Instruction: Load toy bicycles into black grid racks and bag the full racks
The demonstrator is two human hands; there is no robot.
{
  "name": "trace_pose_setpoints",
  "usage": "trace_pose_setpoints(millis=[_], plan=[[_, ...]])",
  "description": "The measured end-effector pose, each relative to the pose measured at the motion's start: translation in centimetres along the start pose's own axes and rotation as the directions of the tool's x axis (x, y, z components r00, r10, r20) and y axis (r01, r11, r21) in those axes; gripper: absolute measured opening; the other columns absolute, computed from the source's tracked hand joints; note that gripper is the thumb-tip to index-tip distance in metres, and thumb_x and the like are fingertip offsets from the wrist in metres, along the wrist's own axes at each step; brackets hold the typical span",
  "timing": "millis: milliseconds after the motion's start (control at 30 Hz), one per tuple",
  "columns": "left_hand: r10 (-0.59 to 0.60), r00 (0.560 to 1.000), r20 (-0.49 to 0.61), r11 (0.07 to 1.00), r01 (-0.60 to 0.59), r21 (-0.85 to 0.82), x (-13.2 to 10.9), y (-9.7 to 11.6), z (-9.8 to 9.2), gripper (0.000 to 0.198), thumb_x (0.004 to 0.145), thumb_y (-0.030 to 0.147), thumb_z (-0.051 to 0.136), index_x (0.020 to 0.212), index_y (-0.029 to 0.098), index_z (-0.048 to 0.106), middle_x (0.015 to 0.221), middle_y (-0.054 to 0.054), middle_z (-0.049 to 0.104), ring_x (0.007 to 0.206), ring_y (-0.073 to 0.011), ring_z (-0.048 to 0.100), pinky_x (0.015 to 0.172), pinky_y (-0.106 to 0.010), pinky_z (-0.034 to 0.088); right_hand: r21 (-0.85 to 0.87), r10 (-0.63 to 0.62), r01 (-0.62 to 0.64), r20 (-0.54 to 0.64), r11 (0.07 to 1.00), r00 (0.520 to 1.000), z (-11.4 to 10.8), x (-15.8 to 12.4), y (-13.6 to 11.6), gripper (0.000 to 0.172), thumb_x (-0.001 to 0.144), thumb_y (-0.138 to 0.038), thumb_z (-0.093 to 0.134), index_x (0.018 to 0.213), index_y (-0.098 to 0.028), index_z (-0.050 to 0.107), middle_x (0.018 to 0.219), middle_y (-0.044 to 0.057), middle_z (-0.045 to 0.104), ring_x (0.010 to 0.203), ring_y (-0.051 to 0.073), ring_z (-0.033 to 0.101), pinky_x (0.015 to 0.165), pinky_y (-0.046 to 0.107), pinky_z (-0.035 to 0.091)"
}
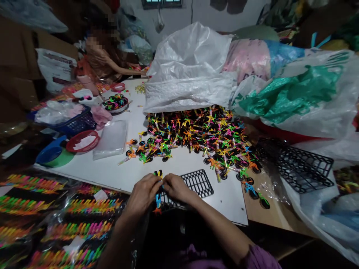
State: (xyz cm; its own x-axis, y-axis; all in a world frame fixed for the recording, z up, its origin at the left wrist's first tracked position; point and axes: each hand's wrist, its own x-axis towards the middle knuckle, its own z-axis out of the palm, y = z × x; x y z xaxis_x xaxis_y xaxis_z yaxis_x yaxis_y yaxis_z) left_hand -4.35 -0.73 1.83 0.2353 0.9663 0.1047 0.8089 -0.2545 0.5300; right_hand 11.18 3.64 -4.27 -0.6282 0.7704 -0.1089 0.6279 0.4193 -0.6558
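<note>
We wear a loose purple sleeve [259, 258] ending near the elbow; our right forearm [221, 235], right hand [176, 188] and left hand [143, 194] are bare.

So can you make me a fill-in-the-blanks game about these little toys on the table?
The left hand and right hand hold a small toy bicycle with ____ wheels. The big plastic sack behind the toy heap is ____. The black grid tray lies closest to the ____ hand. The round basket is ____.

Missing words: black, white, right, red.
</note>
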Motion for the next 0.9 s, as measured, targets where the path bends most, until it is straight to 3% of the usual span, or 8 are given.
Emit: trace_pose_setpoints(millis=[67,100,233,333,433,567,733,900], plan=[[0.031,1.000,-0.001,0.999,-0.031,-0.026,-0.7,-0.1,0.2,0.024,0.089,0.034,0.042,0.086,0.020,0.060,0.079,-0.003,0.061,0.077,-0.0157,0.059,0.070,-0.027,0.045,0.090,-0.018,0.014,0.047,0.996,0.999,-1.9,0.2,1.4,0.019,0.085,-0.021,0.045,0.096,-0.016,0.060,0.086,0.003,0.064,0.078,0.013,0.058,0.069,0.021,0.042],[0.045,0.999,-0.005,0.999,-0.045,-0.030,-0.9,-0.1,0.4,0.024,0.089,0.035,0.042,0.085,0.020,0.060,0.079,-0.003,0.061,0.078,-0.0158,0.059,0.071,-0.027,0.045,0.067,0.015,-0.015,0.010,0.998,1.000,-3.1,0.8,2.0,0.020,0.084,-0.020,0.046,0.097,-0.016,0.060,0.088,0.004,0.064,0.081,0.013,0.058,0.072,0.022,0.042],[0.080,0.996,-0.023,0.997,-0.081,-0.011,-0.8,-0.1,1.1,0.023,0.089,0.033,0.041,0.085,0.019,0.059,0.079,-0.003,0.061,0.078,-0.0157,0.059,0.072,-0.028,0.046,-0.204,0.189,-0.262,-0.319,0.943,0.929,-7.0,5.6,3.4,0.027,0.085,-0.020,0.043,0.110,-0.017,0.055,0.108,0.010,0.057,0.095,0.019,0.055,0.080,0.028,0.042],[0.096,0.995,-0.040,0.995,-0.096,0.019,-0.3,-0.6,1.3,0.023,0.089,0.031,0.041,0.085,0.018,0.059,0.079,-0.003,0.062,0.078,-0.0154,0.060,0.072,-0.027,0.047,-0.346,0.236,-0.346,-0.321,0.872,0.917,-7.6,9.1,3.2,0.029,0.083,-0.013,0.042,0.110,-0.015,0.054,0.114,0.014,0.053,0.098,0.020,0.054,0.077,0.029,0.043],[0.088,0.992,-0.096,0.995,-0.082,0.062,0.1,-1.7,1.0,0.025,0.090,0.033,0.039,0.087,0.019,0.060,0.080,-0.004,0.063,0.078,-0.0157,0.060,0.072,-0.028,0.047,-0.383,0.229,-0.325,-0.276,0.865,0.934,-6.8,10.0,3.0,0.025,0.083,-0.014,0.042,0.104,-0.015,0.055,0.111,0.014,0.054,0.097,0.020,0.054,0.075,0.029,0.042],[0.018,0.985,-0.173,0.995,-0.001,0.099,0.5,-3.0,0.1,0.029,0.089,0.038,0.039,0.087,0.019,0.060,0.083,-0.005,0.065,0.080,-0.0176,0.061,0.074,-0.030,0.048,-0.250,0.257,-0.347,-0.330,0.904,0.908,-6.0,7.9,3.5,0.023,0.084,-0.029,0.047,0.103,-0.017,0.055,0.101,0.011,0.059,0.088,0.019,0.057,0.071,0.028,0.040],[-0.041,0.977,-0.209,0.996,0.057,0.074,1.0,-2.7,-0.8,0.027,0.087,0.039,0.043,0.089,0.019,0.061,0.088,-0.005,0.064,0.085,-0.0191,0.061,0.078,-0.032,0.047,0.132,0.321,-0.295,-0.272,0.946,0.907,-6.2,4.4,2.7,0.023,0.075,-0.039,0.060,0.085,-0.018,0.058,0.072,-0.001,0.059,0.063,0.012,0.051,0.056,0.021,0.032],[-0.243,0.879,-0.410,0.970,0.208,-0.129,2.0,-0.2,-1.8,0.050,0.074,0.046,0.061,0.114,0.018,0.055,0.111,-0.009,0.058,0.105,-0.0240,0.054,0.088,-0.038,0.045,0.382,0.134,-0.060,-0.170,0.922,0.976,-5.1,1.6,-0.6,0.023,0.069,-0.037,0.064,0.077,-0.017,0.056,0.060,-0.007,0.047,0.053,0.007,0.039,0.050,0.018,0.026]])
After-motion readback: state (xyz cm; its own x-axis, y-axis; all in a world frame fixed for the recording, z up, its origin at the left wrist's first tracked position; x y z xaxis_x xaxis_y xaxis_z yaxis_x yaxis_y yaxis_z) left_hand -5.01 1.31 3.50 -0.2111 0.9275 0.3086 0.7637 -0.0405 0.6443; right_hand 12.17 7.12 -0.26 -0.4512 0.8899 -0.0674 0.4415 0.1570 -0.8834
